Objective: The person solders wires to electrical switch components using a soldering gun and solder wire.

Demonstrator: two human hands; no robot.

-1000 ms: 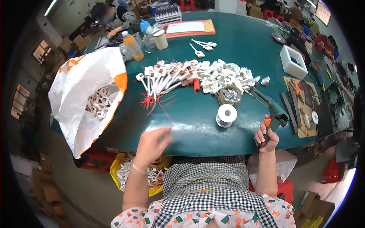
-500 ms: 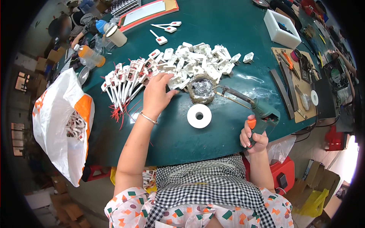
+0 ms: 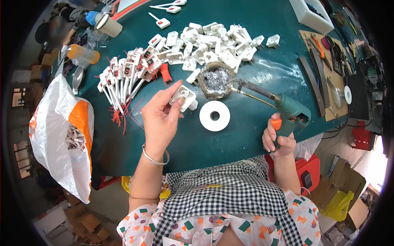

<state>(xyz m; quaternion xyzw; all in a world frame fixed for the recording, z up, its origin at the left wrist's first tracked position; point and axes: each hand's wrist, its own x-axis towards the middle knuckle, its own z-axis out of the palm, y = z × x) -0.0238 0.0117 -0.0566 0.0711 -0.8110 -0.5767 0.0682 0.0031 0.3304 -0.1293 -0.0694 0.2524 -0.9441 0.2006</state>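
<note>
My left hand holds a small white plastic socket part between thumb and fingers, just above the green table. My right hand grips the green handle of a soldering gun with an orange trigger. Its long tip reaches toward a round nest of silver wire wool. A white solder reel lies flat between my hands. A heap of white socket parts sits beyond the nest. Finished parts with white and red wires lie to the left.
A white and orange plastic bag of parts hangs off the table's left edge. Bottles and a cup stand at far left. A white box and a board with tools lie at right. A red stool stands below.
My left hand reached from the table's near edge up to the pile of parts, then drew back holding one white socket part. My right hand stayed on the soldering gun.
</note>
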